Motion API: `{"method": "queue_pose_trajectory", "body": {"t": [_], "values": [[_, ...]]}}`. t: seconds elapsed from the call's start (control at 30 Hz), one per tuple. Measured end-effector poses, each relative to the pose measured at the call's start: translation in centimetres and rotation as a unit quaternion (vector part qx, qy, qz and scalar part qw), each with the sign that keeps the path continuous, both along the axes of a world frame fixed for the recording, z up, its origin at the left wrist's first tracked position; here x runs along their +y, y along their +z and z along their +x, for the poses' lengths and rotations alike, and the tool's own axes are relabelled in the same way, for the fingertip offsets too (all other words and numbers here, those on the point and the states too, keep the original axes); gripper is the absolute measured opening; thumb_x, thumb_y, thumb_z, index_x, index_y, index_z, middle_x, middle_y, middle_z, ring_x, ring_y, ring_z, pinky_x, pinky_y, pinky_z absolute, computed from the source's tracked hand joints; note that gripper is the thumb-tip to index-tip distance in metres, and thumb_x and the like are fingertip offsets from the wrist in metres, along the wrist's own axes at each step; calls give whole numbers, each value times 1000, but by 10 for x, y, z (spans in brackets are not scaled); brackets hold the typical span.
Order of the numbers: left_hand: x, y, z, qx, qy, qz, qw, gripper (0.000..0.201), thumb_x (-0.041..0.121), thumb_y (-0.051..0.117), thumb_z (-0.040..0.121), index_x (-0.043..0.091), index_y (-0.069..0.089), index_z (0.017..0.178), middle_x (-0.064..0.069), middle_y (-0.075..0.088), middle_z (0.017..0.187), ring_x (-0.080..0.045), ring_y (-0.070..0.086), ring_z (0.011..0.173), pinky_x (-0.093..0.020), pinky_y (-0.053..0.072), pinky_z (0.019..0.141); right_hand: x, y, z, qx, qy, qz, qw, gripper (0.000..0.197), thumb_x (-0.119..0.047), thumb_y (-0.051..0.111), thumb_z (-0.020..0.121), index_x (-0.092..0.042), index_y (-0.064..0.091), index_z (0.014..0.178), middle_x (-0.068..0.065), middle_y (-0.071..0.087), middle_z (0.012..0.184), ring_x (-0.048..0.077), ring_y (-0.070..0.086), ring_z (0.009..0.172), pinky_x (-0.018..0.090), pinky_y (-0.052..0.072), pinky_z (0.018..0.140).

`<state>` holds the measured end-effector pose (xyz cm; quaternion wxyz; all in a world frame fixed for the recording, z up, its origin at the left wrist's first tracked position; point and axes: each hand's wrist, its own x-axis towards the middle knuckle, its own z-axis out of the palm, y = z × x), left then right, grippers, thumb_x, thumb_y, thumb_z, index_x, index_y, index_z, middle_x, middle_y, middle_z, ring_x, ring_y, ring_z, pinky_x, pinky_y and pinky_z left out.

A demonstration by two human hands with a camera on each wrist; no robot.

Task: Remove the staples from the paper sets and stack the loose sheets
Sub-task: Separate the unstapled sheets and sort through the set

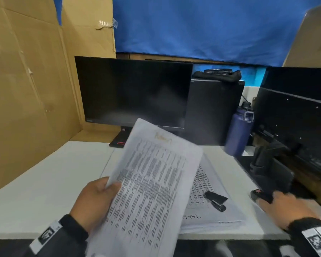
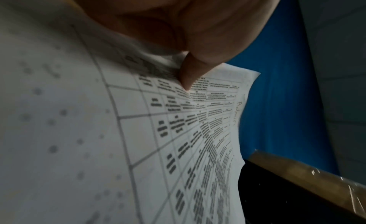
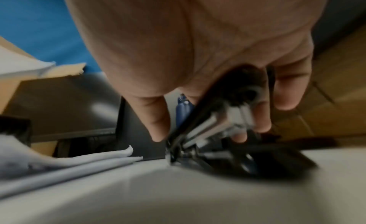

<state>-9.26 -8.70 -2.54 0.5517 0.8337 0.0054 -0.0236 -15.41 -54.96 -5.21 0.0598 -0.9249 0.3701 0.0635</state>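
Left hand [image 1: 93, 199] pinching a paper set [image 1: 146, 182] aloft — right hand [image 1: 283, 208] fingers around a staple remover [image 3: 213, 125].

White paper set [image 1: 148, 184] with grey printed grid; navy bottle [image 1: 238, 131]

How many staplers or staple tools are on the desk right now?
2. One small black stapler lies on the paper stack at centre right. The other, a black staple tool with metal parts, is gripped by the right hand at the desk's right edge. Others may be hidden.
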Motion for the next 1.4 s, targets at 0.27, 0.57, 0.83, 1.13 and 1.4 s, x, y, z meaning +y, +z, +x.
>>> {"method": "queue_pose_trajectory", "body": {"t": [0.27,0.57,0.83,1.13,1.4], "values": [[-21,-17,-18,-64,-83,153,983,38,32,60,101,23,49,66,7,48,52,-5,41,47,-25,35,53,34,36,-9,-338,4,232,912,29,-38,69,91,-13,57,100,11,68,84,31,63,80,46,50,77],[-47,6,-46,-128,-134,237,954,12,42,54,100,44,61,91,20,66,79,-3,61,74,-18,43,60,144,90,-13,-687,-2,514,513,16,-32,53,101,-17,54,107,10,67,84,18,70,68,34,57,65],[-59,6,-48,-118,-142,193,964,27,35,56,101,50,59,80,18,61,61,-2,56,58,-19,38,54,166,84,-20,-735,71,417,530,33,-53,46,92,-22,54,99,8,71,83,28,71,74,45,59,71],[-62,-10,-42,-125,-152,172,965,27,34,56,101,39,57,75,10,53,54,-6,48,51,-29,41,58,171,77,-19,-731,131,357,566,40,-64,46,92,-26,51,103,11,73,88,32,73,79,53,58,82],[-71,-9,-51,-154,-174,222,947,22,37,53,102,40,59,81,8,66,76,-12,62,69,-26,47,60,170,72,-18,-730,136,346,573,67,-86,35,81,-22,48,98,9,68,72,29,70,63,45,60,63]]}}
